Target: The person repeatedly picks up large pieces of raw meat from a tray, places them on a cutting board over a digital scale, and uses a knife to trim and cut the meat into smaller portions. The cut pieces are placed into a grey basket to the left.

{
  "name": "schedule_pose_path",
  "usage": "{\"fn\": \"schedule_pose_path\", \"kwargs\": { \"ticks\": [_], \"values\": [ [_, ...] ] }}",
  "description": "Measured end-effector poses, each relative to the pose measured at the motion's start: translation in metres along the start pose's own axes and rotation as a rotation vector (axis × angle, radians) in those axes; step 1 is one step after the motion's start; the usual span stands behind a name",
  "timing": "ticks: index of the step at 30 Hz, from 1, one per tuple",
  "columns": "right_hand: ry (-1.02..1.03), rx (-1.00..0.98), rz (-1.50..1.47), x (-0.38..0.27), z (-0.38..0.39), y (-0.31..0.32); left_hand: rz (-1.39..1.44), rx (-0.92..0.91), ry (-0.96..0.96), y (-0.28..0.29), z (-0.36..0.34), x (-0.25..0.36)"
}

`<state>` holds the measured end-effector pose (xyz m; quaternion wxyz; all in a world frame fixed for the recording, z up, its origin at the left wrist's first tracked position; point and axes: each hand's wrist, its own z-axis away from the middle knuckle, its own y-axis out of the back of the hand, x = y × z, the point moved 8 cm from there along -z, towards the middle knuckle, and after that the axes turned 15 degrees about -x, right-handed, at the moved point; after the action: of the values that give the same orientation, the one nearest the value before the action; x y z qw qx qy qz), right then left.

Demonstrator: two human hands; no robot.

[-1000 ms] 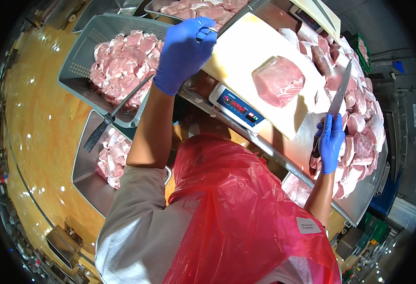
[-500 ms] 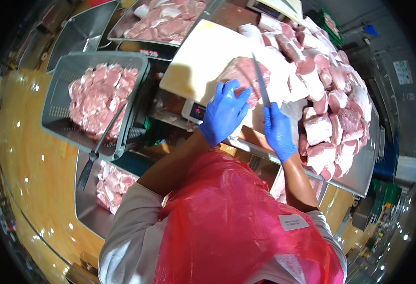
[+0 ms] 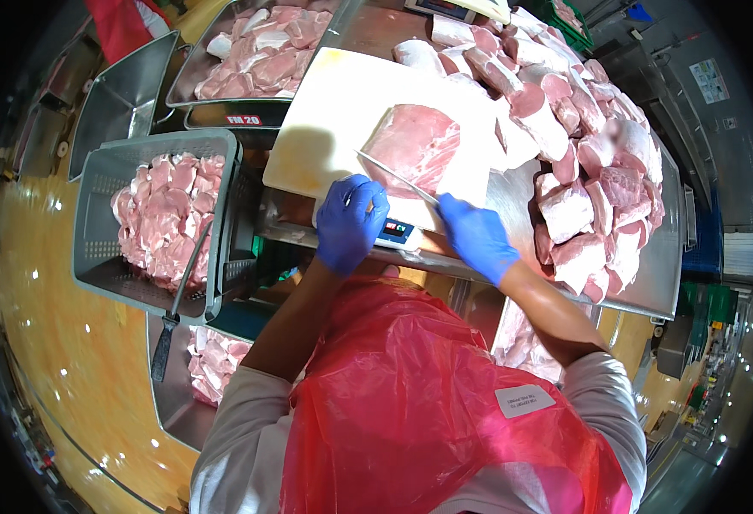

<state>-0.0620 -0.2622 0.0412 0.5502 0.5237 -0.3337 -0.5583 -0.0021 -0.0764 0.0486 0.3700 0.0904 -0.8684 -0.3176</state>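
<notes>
A broad, pale pink slab of pork [image 3: 412, 147] lies flat on the white cutting board [image 3: 308, 94]. My right hand [image 3: 477, 236], in a blue glove, grips a knife [image 3: 398, 178]. Its thin blade points left across the near edge of the slab, the tip just beyond the slab's left side. At the board's near edge is my blue-gloved left hand [image 3: 351, 224], off the meat. Its fingers are curled in, and whether anything is inside them is hidden. A small scale with a lit display [image 3: 396, 231] sits between my hands, partly under the board.
A big heap of pork pieces [image 3: 578, 210] covers the steel table on the right. On the left stands a grey crate [image 3: 93, 248] of cut meat, with a dark-handled steel tool [image 3: 171, 321] across its rim. Steel tubs [image 3: 183, 81] are behind; a person in red [image 3: 117, 26] is far left.
My left hand has left the meat, moved back and curled its fingers. The knife has swung from pointing away to pointing left across the slab. The whole view has shifted slightly.
</notes>
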Motion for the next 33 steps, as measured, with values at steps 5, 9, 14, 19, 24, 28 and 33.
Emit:
{"fn": "schedule_pose_path", "kwargs": {
  "ticks": [5, 9, 14, 19, 24, 28, 33],
  "values": [
    [-0.048, -0.201, 0.24, 0.07, 0.065, -0.004, 0.115, 0.107, 0.203, 0.035, 0.018, -0.026],
    [-0.038, -0.055, 0.149, 0.071, 0.07, 0.006, 0.221, 0.052, 0.269, 0.028, 0.002, -0.011],
    [-0.135, 0.116, -0.122, 0.021, 0.022, 0.004, 0.227, -0.037, 0.367, -0.024, -0.024, -0.002],
    [-0.04, 0.1, -0.201, -0.02, -0.005, 0.019, 0.401, 0.042, 0.536, -0.035, 0.002, -0.036],
    [0.001, -0.15, -0.06, -0.043, -0.023, 0.015, 0.575, 0.196, 0.624, -0.032, 0.016, -0.029],
    [0.003, -0.194, 0.013, -0.039, -0.019, 0.012, 0.583, 0.24, 0.646, -0.038, 0.023, -0.036],
    [-0.071, -0.407, 0.399, 0.034, 0.048, 0.006, 0.554, 0.108, 0.731, -0.033, 0.041, -0.05]
  ]
}}
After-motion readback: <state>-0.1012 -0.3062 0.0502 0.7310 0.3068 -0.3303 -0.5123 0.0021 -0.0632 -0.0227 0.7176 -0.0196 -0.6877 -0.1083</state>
